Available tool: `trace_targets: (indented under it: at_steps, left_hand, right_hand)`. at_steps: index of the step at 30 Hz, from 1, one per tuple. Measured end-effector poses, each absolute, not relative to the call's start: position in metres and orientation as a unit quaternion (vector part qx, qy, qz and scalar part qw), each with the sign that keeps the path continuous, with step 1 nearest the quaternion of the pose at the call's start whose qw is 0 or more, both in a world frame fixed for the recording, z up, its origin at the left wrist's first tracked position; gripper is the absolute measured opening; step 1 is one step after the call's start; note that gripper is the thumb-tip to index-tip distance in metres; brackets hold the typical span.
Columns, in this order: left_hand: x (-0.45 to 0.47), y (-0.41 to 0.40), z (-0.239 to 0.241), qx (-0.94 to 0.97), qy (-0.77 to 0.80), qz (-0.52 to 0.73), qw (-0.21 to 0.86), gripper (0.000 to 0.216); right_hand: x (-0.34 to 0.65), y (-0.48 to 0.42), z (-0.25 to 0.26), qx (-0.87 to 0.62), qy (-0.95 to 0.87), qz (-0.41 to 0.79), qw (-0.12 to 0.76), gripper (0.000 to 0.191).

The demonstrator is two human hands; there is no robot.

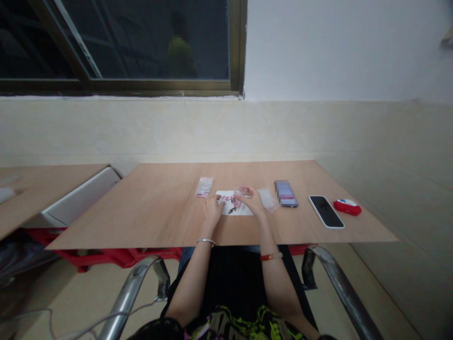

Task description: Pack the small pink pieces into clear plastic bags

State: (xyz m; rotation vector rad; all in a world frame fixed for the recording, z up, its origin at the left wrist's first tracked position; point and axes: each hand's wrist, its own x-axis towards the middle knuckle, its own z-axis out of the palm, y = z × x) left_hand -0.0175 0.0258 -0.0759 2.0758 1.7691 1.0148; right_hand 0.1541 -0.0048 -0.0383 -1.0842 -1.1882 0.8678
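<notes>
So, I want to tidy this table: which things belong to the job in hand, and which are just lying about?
Likely for the job:
white paper
small pink and dark pieces
clear dish at the right hand

Likely lying about:
phone with blurred screen
phone with white rim
red case
small packet (unsure)
clear plastic (unsure)

Single head-worn view, wide, facing forward and down over a black-clad lap (pixel 235 278), bare left hand (pixel 213 211) and bare right hand (pixel 255 203) at middle distance, pale-brown wooden tabletop (pixel 159 203) beneath, cream tiled wall (pixel 177 127) beyond
</notes>
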Motion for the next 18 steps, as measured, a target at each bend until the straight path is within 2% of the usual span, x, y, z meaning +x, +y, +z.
trace_targets:
  at_steps: [6,12,15,18]
  left_hand:
    - [-0.019,0.028,-0.088,0.729,0.589,0.327,0.122,0.023]
    - [-0.017,0.035,-0.096,0.694,0.529,0.453,0.184,0.017]
    - [-0.011,0.037,-0.081,0.623,0.504,0.543,0.251,0.018]
    - [-0.003,0.03,-0.049,0.597,0.488,0.582,0.258,0.022]
  right_hand:
    - [0.156,-0.004,-0.04,-0.469,-0.513,0.37,0.616,0.051]
    - [0.156,-0.003,-0.039,-0.462,-0.509,0.372,0.624,0.048]
    - [0.156,-0.004,-0.039,-0.466,-0.504,0.369,0.627,0.049]
    - [0.155,-0.005,-0.036,-0.461,-0.505,0.378,0.624,0.045]
